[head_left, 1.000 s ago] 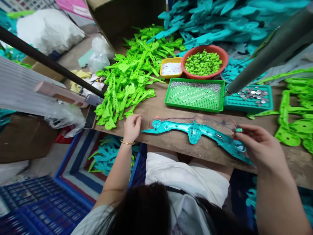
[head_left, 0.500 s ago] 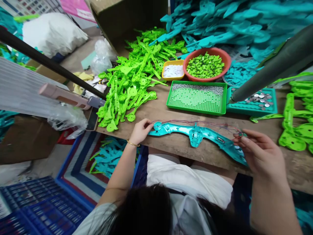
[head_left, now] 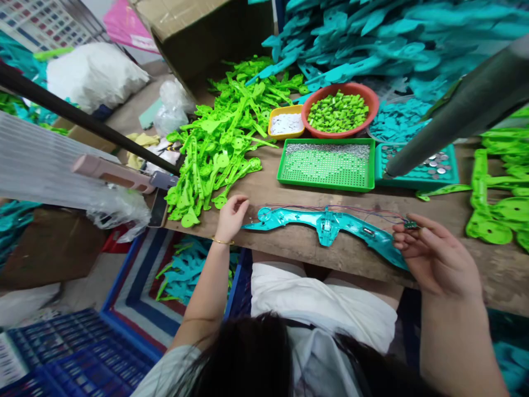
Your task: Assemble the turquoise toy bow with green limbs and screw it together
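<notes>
A teal plastic bow-shaped shell (head_left: pixel 285 216) lies lengthwise along the bench's front edge, its hollow inner side facing up. Between the thumb and fingers of my right hand (head_left: pixel 438 253) is a small green circuit board (head_left: pixel 410 225), held just above the shell's right end. Thin red and blue wires (head_left: pixel 351 208) run left from the board along the shell's far side. Just off the shell's left tip is my left hand (head_left: pixel 232 216), thumb and fingertips pinched together. Whatever may be between those fingertips is too small to make out.
Lime-green plastic parts (head_left: pixel 219 149) are heaped at the left. Behind the shell stand a green perforated tray (head_left: pixel 326 184) of small metal pieces, a teal tray (head_left: pixel 417 182) with silvery discs, a red bowl (head_left: pixel 341 134) and a yellow dish (head_left: pixel 286 135). A dark pole (head_left: pixel 454 110) slants over the right side.
My left hand has shifted left, away from the shell's rounded left end. My right hand still holds the circuit board, now turned so more of its green face shows. The camera view has shifted slightly.
</notes>
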The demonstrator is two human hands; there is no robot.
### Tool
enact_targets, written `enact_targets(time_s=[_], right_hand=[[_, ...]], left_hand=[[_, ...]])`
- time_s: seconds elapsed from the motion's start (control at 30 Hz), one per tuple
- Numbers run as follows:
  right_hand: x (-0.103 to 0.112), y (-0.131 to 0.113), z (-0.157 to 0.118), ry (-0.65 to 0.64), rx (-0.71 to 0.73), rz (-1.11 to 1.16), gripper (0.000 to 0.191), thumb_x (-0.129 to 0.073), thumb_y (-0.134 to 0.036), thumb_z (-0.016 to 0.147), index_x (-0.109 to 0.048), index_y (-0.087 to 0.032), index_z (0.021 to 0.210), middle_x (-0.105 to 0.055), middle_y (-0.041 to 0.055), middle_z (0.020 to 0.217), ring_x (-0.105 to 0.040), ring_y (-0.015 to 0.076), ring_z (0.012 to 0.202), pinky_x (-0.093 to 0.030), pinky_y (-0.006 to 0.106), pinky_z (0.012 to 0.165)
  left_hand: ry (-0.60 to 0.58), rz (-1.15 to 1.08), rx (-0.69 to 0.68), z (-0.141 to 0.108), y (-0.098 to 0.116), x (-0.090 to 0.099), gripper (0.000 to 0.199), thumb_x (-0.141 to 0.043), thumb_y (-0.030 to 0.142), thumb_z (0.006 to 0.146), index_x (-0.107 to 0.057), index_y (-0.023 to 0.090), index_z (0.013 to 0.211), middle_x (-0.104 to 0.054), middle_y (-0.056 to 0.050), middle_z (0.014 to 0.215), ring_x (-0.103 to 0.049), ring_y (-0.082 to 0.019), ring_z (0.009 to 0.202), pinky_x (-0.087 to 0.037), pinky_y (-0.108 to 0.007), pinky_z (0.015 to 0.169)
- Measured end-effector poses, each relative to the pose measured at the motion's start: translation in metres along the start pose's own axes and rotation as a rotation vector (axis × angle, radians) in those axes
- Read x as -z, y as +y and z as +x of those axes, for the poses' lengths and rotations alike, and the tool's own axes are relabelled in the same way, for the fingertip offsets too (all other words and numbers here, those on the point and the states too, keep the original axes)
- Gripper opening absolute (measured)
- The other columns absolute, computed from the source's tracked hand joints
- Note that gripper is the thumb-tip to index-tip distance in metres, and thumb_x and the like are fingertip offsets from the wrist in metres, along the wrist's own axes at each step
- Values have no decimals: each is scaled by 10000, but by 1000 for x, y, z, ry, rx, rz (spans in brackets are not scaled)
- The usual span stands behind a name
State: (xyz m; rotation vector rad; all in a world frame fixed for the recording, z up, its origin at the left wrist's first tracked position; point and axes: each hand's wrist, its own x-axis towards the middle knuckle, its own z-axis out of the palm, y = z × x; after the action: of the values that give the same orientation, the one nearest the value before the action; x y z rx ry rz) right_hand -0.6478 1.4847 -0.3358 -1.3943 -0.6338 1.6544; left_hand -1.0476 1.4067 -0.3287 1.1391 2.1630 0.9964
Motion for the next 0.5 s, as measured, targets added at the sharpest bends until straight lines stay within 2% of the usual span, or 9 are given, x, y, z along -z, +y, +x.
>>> enact_targets(time_s=[0.2, 0.33, 0.43, 0.5], right_hand=[[6, 5, 0, -90, 43, 50, 320, -808, -401, 578, -695, -286, 854, -666, -4, 753, -598, 126, 665, -494, 290, 617], [10, 4, 2, -141, 54, 53, 341, -797, -435, 613, -692, -271, 892, -667, -3, 792, -591, 122, 674, -513, 308, 661], [10, 3, 1, -135, 51, 63, 349, -793, -443, 625, -695, -254, 902, -672, -2, 803, -597, 124, 690, -528, 317, 693], [9, 3, -3, -144, 28, 140, 356, -819, -425, 594, -707, -240, 877, -676, -12, 785, -597, 110, 685, -529, 290, 702]], left_hand=[[59, 96, -86, -7, -1, 2, 313, -594, 433, 814, -654, 163, 960, -686, -56, 941, -637, -179, 889, -500, -322, 867], [83, 134, -168, -8, 11, -5, 294, -595, 428, 844, -671, 170, 961, -692, -49, 947, -642, -173, 883, -505, -321, 869], [46, 151, -249, -14, 26, -15, 269, -596, 418, 859, -676, 183, 960, -690, -44, 954, -641, -185, 897, -506, -332, 873], [-20, 176, -305, -21, 35, -22, 266, -576, 414, 876, -665, 195, 997, -679, -40, 979, -635, -195, 916, -506, -347, 881]])
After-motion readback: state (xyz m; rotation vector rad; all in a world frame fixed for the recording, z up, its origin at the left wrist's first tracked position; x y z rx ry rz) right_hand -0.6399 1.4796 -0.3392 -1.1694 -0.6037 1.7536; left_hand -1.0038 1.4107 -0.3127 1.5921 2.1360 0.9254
